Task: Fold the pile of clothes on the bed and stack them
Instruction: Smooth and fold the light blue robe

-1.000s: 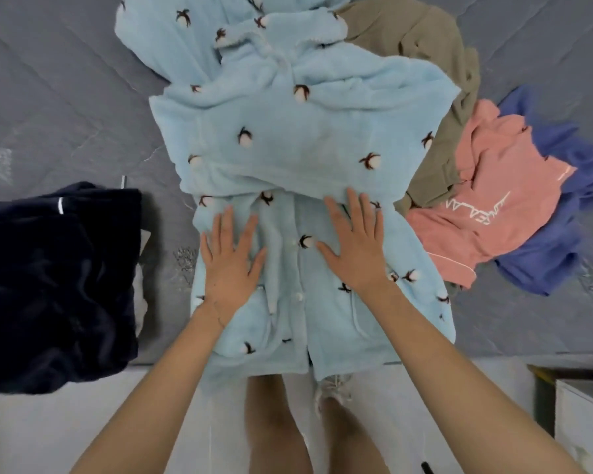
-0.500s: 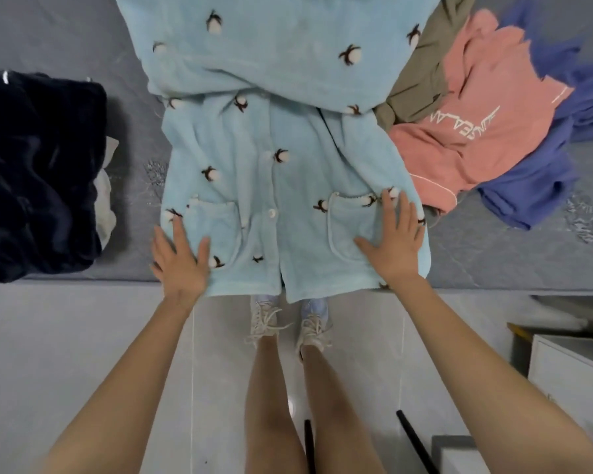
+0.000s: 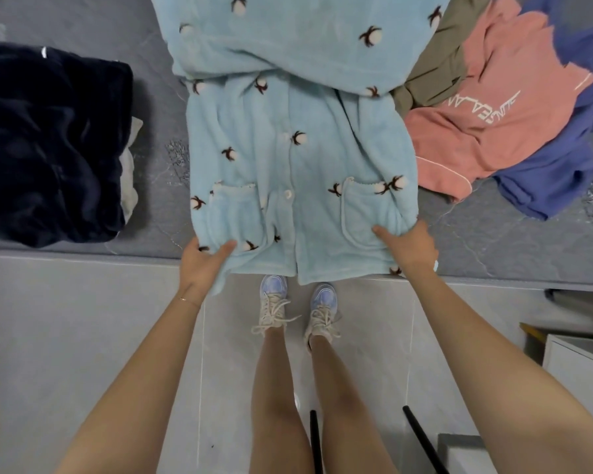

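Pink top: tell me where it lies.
Head view, right side of the bed: the pink top lies beside the blue robe, overlapping the purple garment.

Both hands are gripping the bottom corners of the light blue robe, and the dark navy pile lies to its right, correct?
No. The head view shows the dark navy pile lying to the left of the light blue robe. The left hand and right hand do grip its bottom corners.

so the light-blue fleece robe [image 3: 298,148] with the cotton-flower print lies buttons-up on the bed [image 3: 493,248], top part folded down, hem over the edge. Folded navy fleece [image 3: 48,142] sits left; pink top [image 3: 493,131], olive garment [image 3: 439,63] and purple garment [image 3: 545,179] are heaped right.
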A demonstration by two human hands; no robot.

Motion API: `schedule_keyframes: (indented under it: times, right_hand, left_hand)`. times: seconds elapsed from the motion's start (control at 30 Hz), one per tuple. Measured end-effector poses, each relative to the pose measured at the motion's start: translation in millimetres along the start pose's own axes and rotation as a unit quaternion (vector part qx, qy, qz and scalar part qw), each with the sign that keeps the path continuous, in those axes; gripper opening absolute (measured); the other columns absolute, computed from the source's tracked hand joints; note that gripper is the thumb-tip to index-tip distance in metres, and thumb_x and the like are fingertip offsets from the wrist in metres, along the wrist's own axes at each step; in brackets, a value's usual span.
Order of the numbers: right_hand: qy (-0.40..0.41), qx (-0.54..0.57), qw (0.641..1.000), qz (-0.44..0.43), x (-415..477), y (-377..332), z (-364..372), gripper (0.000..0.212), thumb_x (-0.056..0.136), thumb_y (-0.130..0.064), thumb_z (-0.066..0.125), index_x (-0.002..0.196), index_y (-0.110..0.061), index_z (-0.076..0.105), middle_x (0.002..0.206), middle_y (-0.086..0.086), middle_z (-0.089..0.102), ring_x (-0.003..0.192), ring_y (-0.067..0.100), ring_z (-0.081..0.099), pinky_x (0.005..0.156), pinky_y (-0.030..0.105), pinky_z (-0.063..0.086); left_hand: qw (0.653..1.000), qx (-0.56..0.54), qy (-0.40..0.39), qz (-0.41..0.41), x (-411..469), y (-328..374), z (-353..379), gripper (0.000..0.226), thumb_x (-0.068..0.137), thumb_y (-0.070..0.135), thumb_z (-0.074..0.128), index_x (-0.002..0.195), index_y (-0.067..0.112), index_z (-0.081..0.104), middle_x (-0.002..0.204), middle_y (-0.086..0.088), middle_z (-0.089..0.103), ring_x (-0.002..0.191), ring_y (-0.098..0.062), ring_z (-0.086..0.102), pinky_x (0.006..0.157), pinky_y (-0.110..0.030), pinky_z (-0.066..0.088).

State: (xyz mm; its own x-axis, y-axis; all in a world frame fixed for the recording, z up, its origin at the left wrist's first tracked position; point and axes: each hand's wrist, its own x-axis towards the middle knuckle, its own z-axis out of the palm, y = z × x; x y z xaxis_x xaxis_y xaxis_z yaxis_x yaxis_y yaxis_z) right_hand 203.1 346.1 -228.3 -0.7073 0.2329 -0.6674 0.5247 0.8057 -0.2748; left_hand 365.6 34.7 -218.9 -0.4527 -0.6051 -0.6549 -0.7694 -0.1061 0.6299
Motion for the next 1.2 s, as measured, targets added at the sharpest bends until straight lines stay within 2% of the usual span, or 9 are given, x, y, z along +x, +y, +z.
schedule_keyframes:
  times: [0.1, 0.23, 0.33, 0.5, 0.57, 0.7, 0.8, 0.97, 1.2]
  right_hand:
    - [-0.075, 0.033, 0.997, -0.004, -8, -2, -2, 0.064, 0.076, -0.051, 0.078, 0.125, -0.015, 0.057, 0.124, 0.007, 0.063, 0.113, 0.028, 0.058, 0.096, 0.039, 0.046]
    - [-0.274, 0.126, 0.953, -0.009, -22, -28, -23, 0.038, 0.083, -0.029, 0.077, 0.115, -0.018, 0.060, 0.107, -0.001, 0.067, 0.090, 0.012, 0.064, 0.067, 0.019, 0.050]
    - [-0.332, 0.197, 0.922, -0.036, -28, -67, -32, 0.038, 0.083, -0.028, 0.077, 0.116, -0.017, 0.062, 0.113, 0.003, 0.071, 0.093, 0.011, 0.070, 0.072, 0.023, 0.057]
    - [-0.269, 0.317, 0.907, -0.067, -38, -147, -48, 0.044, 0.081, -0.034, 0.078, 0.117, -0.013, 0.062, 0.110, 0.005, 0.071, 0.098, 0.019, 0.069, 0.085, 0.034, 0.058]
    - [-0.260, 0.384, 0.884, -0.056, -36, -174, -57, 0.051, 0.078, -0.036, 0.081, 0.118, -0.009, 0.063, 0.109, 0.009, 0.073, 0.101, 0.025, 0.070, 0.091, 0.042, 0.057]
    - [-0.266, 0.508, 0.816, -0.076, -26, -226, -80, 0.030, 0.090, -0.027, 0.070, 0.110, -0.006, 0.066, 0.105, 0.011, 0.074, 0.103, 0.026, 0.069, 0.091, 0.040, 0.055]
    - [-0.265, 0.561, 0.781, -0.071, -10, -263, -90, 0.049, 0.086, -0.032, 0.073, 0.124, -0.004, 0.062, 0.117, 0.014, 0.070, 0.107, 0.029, 0.067, 0.088, 0.039, 0.055]
    - [-0.192, 0.601, 0.773, -0.074, 27, -320, -90, 0.065, 0.080, -0.040, 0.074, 0.128, 0.001, 0.060, 0.123, 0.021, 0.065, 0.113, 0.031, 0.064, 0.094, 0.040, 0.053]
    - [-0.021, 0.622, 0.781, -0.053, 72, -364, -90, 0.048, 0.088, -0.029, 0.070, 0.130, -0.007, 0.058, 0.121, 0.004, 0.068, 0.110, 0.019, 0.066, 0.094, 0.034, 0.054]
  left_hand:
    - [1.000, -0.005, -0.006, 0.003, -11, 1, 4, 0.040, 0.084, 0.015, 0.077, 0.121, 0.011, 0.061, 0.110, 0.001, 0.068, 0.104, -0.017, 0.065, 0.091, -0.029, 0.052]
    - [0.996, -0.078, -0.008, 0.038, -31, 20, 18, 0.041, 0.091, 0.012, 0.069, 0.130, 0.010, 0.055, 0.124, -0.002, 0.065, 0.115, -0.016, 0.062, 0.102, -0.039, 0.049]
    - [0.986, -0.160, -0.001, 0.051, -41, 55, 39, 0.040, 0.093, 0.012, 0.066, 0.130, 0.015, 0.051, 0.126, -0.001, 0.063, 0.116, -0.014, 0.061, 0.104, -0.038, 0.048]
    - [0.959, -0.274, -0.004, 0.073, -30, 142, 56, 0.044, 0.092, 0.016, 0.068, 0.131, 0.022, 0.049, 0.123, 0.005, 0.064, 0.111, -0.008, 0.063, 0.098, -0.034, 0.051]
    - [0.947, -0.308, -0.030, 0.092, -17, 175, 53, 0.053, 0.092, 0.016, 0.069, 0.139, 0.019, 0.046, 0.132, 0.000, 0.061, 0.119, -0.016, 0.061, 0.100, -0.040, 0.051]
    - [0.908, -0.394, -0.070, 0.121, 11, 235, 41, 0.054, 0.095, 0.010, 0.063, 0.144, 0.012, 0.041, 0.137, -0.009, 0.059, 0.123, -0.026, 0.059, 0.099, -0.046, 0.051]
    - [0.870, -0.458, -0.116, 0.140, 34, 270, 35, 0.054, 0.098, 0.009, 0.057, 0.148, 0.012, 0.037, 0.141, -0.012, 0.055, 0.125, -0.028, 0.057, 0.100, -0.048, 0.051]
    - [0.862, -0.467, -0.149, 0.127, 92, 307, 31, 0.055, 0.098, 0.012, 0.056, 0.150, 0.014, 0.036, 0.142, -0.012, 0.054, 0.128, -0.030, 0.054, 0.102, -0.049, 0.049]
    - [0.880, -0.436, -0.151, 0.116, 167, 334, 14, 0.048, 0.101, 0.016, 0.051, 0.147, 0.005, 0.040, 0.142, -0.018, 0.052, 0.127, -0.032, 0.055, 0.096, -0.041, 0.053]
